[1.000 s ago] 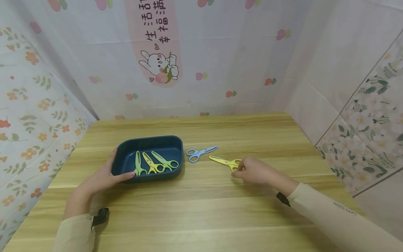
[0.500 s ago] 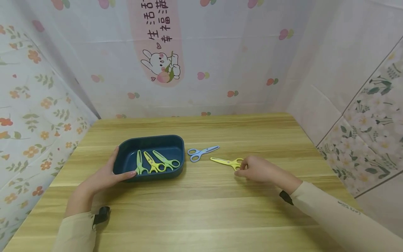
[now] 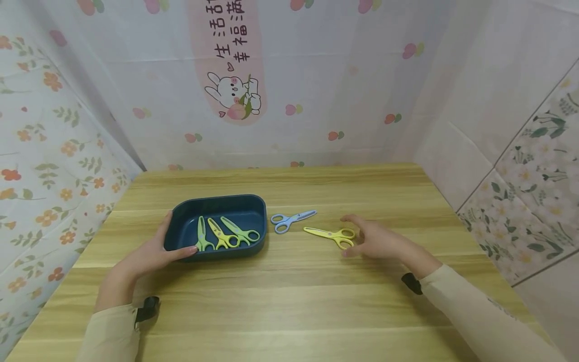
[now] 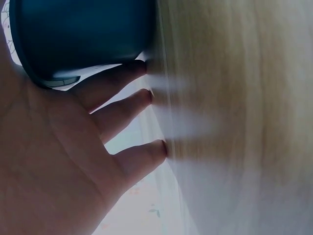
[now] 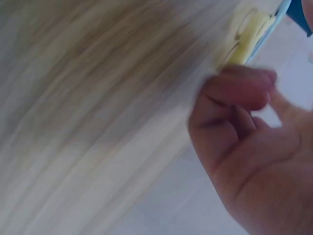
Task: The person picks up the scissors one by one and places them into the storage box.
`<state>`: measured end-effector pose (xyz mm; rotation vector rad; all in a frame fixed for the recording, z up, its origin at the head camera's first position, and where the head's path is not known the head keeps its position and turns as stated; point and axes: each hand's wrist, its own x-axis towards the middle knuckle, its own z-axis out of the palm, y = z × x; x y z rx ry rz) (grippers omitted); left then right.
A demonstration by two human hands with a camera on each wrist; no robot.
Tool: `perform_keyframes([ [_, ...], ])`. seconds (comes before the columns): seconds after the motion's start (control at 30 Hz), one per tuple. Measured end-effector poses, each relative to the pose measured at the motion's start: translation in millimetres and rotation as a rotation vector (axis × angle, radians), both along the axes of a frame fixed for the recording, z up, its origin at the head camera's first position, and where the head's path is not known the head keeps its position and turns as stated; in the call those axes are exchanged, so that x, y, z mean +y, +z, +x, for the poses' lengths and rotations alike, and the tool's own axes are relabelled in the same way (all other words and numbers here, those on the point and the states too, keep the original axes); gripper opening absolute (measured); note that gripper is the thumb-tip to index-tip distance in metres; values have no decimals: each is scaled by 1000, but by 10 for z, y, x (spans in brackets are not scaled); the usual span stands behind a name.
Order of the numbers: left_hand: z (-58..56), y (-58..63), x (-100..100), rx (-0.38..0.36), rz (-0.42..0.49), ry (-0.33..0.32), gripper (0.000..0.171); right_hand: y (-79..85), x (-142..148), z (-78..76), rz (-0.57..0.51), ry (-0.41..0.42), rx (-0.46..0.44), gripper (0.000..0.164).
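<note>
A dark blue rectangular bin (image 3: 235, 253) stands on the table, with two green scissors (image 3: 201, 231) and yellow scissors (image 3: 220, 236) inside. My left hand (image 3: 146, 255) rests around its near left corner, thumb against the front rim. In the left wrist view, straight fingers (image 4: 124, 113) touch the tabletop beside the bin. Loose yellow scissors (image 3: 329, 234) lie flat to the right, handles toward my right hand (image 3: 379, 241). That hand's thumb and index finger are spread either side of the handles, holding nothing. Blue scissors (image 3: 289, 219) lie between the bin and the yellow pair.
The wood-grain table (image 3: 289, 306) spreads in front of both arms. A white printed curtain (image 3: 353, 90) hangs behind the table's far edge. Floral cloth (image 3: 59, 151) covers the left side, and flowered panels (image 3: 534, 176) stand on the right.
My right hand has let go of the yellow scissors' handles, its thumb and index finger spreading apart. The bin and left hand keep their places, with the view shifting slightly.
</note>
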<state>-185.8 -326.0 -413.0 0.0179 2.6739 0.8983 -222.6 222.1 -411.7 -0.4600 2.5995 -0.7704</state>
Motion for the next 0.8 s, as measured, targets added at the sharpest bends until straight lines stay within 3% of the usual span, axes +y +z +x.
perform_keyframes([
  [0.13,4,13,15,-8,6,5,131,-54,88,-21,-20,49,-67,104],
  [0.27,7,9,19,-11,7,7,131,-84,116,-57,-12,64,-98,94],
  [0.47,10,-14,-1,-13,10,8,131,-88,72,-64,33,98,-35,79],
  [0.8,6,-22,-9,-10,15,9,130,-71,11,-20,70,78,-27,78],
])
